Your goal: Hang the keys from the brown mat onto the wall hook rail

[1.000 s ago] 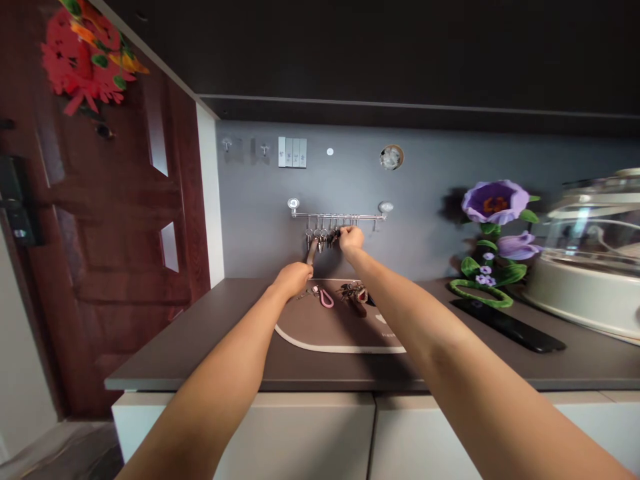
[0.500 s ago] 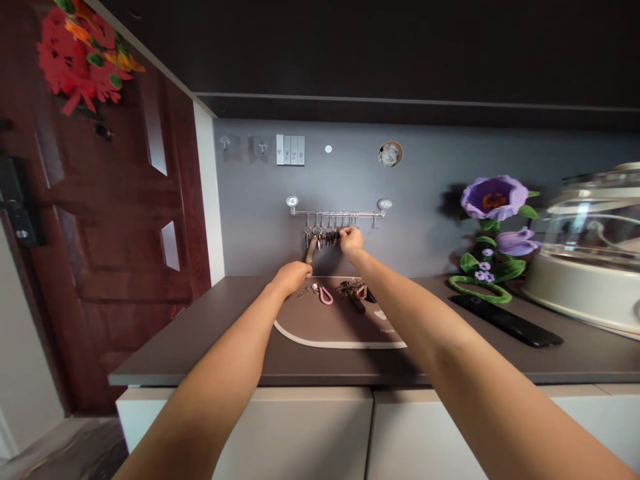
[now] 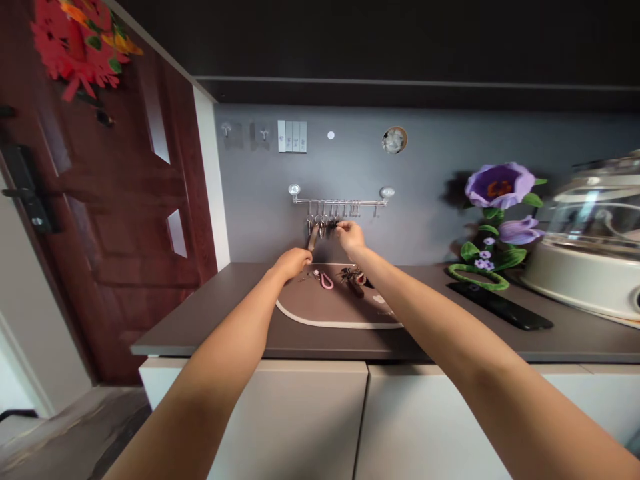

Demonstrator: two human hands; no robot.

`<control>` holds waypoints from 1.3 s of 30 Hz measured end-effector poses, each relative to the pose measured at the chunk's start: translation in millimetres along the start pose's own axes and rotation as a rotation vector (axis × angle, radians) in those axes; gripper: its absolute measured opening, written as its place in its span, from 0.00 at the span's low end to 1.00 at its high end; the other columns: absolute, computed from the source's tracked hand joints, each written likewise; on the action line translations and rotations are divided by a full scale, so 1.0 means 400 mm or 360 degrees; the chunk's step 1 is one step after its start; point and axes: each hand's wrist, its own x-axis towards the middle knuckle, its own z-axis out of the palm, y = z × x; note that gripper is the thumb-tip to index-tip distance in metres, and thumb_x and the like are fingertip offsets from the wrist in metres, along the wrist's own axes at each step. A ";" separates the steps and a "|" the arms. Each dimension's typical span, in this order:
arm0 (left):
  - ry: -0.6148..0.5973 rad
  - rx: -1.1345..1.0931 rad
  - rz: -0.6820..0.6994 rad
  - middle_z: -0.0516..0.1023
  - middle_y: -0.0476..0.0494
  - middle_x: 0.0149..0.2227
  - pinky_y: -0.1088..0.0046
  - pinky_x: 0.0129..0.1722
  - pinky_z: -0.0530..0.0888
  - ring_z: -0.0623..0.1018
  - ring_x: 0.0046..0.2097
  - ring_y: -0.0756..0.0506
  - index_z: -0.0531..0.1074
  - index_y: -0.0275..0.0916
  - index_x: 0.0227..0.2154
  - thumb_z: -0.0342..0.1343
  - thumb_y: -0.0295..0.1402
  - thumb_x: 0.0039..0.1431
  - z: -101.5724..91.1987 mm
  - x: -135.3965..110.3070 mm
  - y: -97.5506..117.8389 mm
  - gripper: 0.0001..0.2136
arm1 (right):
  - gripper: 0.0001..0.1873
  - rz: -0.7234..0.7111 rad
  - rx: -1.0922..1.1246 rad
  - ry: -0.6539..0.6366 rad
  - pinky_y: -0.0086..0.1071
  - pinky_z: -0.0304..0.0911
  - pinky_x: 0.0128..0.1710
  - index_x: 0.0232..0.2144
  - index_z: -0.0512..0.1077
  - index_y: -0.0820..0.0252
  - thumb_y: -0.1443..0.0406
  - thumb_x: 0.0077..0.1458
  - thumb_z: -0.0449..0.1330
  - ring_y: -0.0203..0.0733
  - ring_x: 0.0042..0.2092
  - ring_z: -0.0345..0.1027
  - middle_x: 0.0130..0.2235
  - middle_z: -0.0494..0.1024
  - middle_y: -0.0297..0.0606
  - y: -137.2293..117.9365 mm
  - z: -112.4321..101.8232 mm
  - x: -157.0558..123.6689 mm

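Keys (image 3: pixel 321 229) hang from a hook rail (image 3: pixel 325 201), probably light, stiff and slick, best taken by their rings. The right hand (image 3: pixel 351 237) pinches at the row's right end; the left hand (image 3: pixel 294 262) grips a brown strap (image 3: pixel 313 239) below.

I'm in what looks like a home's entryway: a dark-red panelled door (image 3: pixel 135 200) with a black handled lock (image 3: pixel 30 190) fills the left, a red cut-out decoration (image 3: pixel 75 47) hangs upper left, silvery metal keys (image 3: pixel 321 231) hang mid-frame, and purple fabric flowers (image 3: pixel 521 231) stand at right.
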 end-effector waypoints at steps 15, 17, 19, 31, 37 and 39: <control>-0.0113 -0.0176 -0.0024 0.76 0.43 0.38 0.76 0.37 0.65 0.73 0.38 0.47 0.72 0.39 0.38 0.52 0.28 0.50 0.023 0.001 -0.001 0.11 | 0.11 -0.0402 -0.0858 -0.0653 0.28 0.60 0.41 0.37 0.69 0.62 0.70 0.50 0.53 0.37 0.39 0.68 0.37 0.75 0.40 0.096 -0.037 -0.146; -0.0136 -0.0172 0.0033 0.76 0.44 0.39 0.76 0.37 0.65 0.73 0.39 0.46 0.72 0.39 0.38 0.53 0.27 0.49 0.030 0.000 0.003 0.12 | 0.11 -0.0449 -0.1023 -0.0733 0.28 0.59 0.40 0.37 0.70 0.61 0.69 0.50 0.53 0.38 0.40 0.69 0.38 0.76 0.41 0.095 -0.042 -0.149; -0.0171 -0.0173 0.0100 0.76 0.44 0.39 0.76 0.38 0.65 0.73 0.40 0.47 0.73 0.39 0.38 0.53 0.27 0.49 0.037 0.001 0.005 0.12 | 0.11 -0.0484 -0.1130 -0.0776 0.27 0.59 0.40 0.37 0.71 0.61 0.68 0.50 0.53 0.39 0.40 0.69 0.38 0.76 0.42 0.092 -0.043 -0.150; -0.0086 0.0022 0.0163 0.75 0.42 0.38 0.74 0.39 0.65 0.72 0.40 0.46 0.73 0.38 0.35 0.48 0.34 0.54 0.077 0.012 0.005 0.11 | 0.12 -0.0447 -0.1287 -0.0910 0.25 0.58 0.37 0.36 0.72 0.60 0.67 0.49 0.54 0.39 0.40 0.69 0.38 0.76 0.41 0.101 -0.030 -0.146; -0.0049 -0.0029 0.0054 0.74 0.42 0.37 0.73 0.39 0.65 0.71 0.39 0.46 0.72 0.37 0.33 0.49 0.33 0.54 0.078 0.014 0.002 0.09 | 0.11 -0.0430 -0.1306 -0.0912 0.26 0.57 0.38 0.36 0.72 0.60 0.66 0.49 0.54 0.39 0.40 0.69 0.38 0.76 0.42 0.097 -0.029 -0.146; -0.0036 -0.0112 0.0034 0.74 0.42 0.37 0.73 0.39 0.65 0.71 0.38 0.47 0.72 0.36 0.32 0.49 0.32 0.53 0.078 0.016 -0.001 0.09 | 0.11 -0.0442 -0.1300 -0.0904 0.26 0.57 0.37 0.36 0.72 0.60 0.66 0.49 0.54 0.41 0.40 0.69 0.37 0.76 0.43 0.099 -0.028 -0.145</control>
